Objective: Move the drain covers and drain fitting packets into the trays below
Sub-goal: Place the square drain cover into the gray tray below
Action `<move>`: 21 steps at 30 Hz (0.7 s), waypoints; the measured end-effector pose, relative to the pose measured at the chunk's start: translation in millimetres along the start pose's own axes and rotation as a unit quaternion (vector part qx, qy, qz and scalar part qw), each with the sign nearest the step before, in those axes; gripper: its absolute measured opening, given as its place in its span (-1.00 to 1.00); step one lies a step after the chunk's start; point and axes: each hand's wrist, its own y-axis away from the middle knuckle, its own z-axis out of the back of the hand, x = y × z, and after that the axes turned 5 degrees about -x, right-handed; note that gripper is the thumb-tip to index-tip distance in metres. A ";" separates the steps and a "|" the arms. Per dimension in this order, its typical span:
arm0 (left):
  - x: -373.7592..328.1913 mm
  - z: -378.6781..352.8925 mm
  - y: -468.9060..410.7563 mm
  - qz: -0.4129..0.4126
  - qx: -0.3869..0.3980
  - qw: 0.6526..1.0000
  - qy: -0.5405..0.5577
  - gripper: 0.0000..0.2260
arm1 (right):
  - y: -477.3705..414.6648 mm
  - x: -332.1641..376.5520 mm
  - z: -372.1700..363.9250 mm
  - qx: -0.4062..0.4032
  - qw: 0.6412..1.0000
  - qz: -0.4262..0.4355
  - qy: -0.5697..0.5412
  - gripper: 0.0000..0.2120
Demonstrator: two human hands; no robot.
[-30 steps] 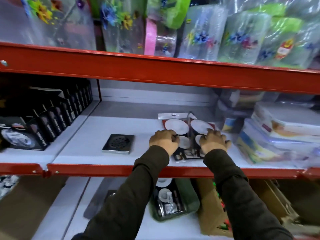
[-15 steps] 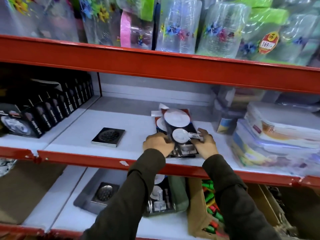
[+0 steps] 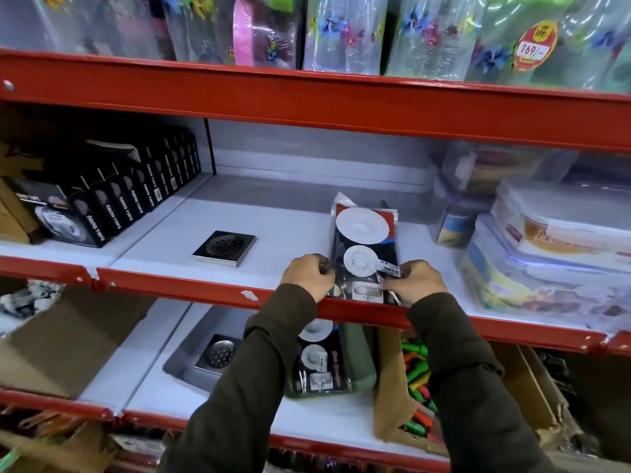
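Note:
A stack of drain fitting packets (image 3: 364,242), black with white round parts, stands tilted at the front edge of the middle shelf. My left hand (image 3: 308,275) grips its left lower edge and my right hand (image 3: 414,280) grips its right lower edge. A square steel drain cover (image 3: 224,247) lies flat on the same shelf to the left. On the shelf below, a grey tray (image 3: 181,361) holds another drain cover (image 3: 218,353), and a green tray (image 3: 362,360) holds more packets (image 3: 316,358).
Black tape boxes (image 3: 112,203) line the left of the middle shelf. Clear lidded food containers (image 3: 560,254) are stacked at its right. A torn cardboard box (image 3: 392,404) of coloured items stands right of the green tray. Red shelf rails (image 3: 205,288) cross the front.
Both hands gathered the two side-by-side packets into one stack and pulled it toward the shelf's front edge. The view has dropped, showing more of the lower shelf.

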 end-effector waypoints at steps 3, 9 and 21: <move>-4.3 -5.5 4.3 -0.017 -0.009 0.999 -0.036 -0.73 | 6.7 -7.9 7.7 0.007 1.000 0.008 0.010 -0.69; -11.5 -6.5 14.0 -0.042 -0.005 0.994 -0.105 -0.73 | 17.7 -6.5 10.6 0.000 1.000 0.007 0.028 -0.64; 18.5 22.6 5.3 -0.177 -0.217 0.941 -0.189 -0.54 | 43.4 33.6 -12.7 -0.109 0.978 0.177 -0.023 -0.66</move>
